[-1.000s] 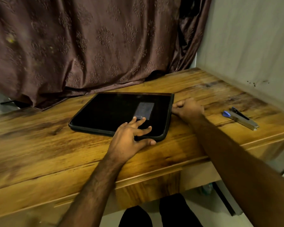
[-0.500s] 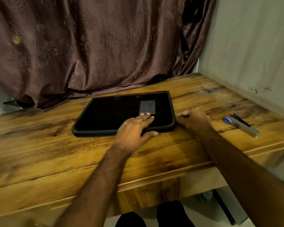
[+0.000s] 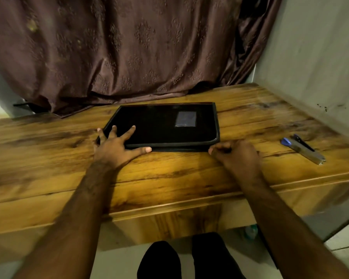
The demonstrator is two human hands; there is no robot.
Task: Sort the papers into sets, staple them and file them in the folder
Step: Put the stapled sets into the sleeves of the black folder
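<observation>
Folder [image 3: 165, 125] — left hand [image 3: 115, 148] spread flat on it, right hand [image 3: 238, 156] curled.

dim, warm light pools mid-table [image 3: 169, 174]; edges blur and bend with wide-angle distortion, corners darkest.

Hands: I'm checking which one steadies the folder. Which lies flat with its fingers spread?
The left hand, fingers splayed across the black folder's near left corner. The right hand is curled at the near right corner.

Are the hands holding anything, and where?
The left hand presses flat on the black folder's near left corner. The right hand is curled at its near right corner; what it pinches cannot be told.
</observation>
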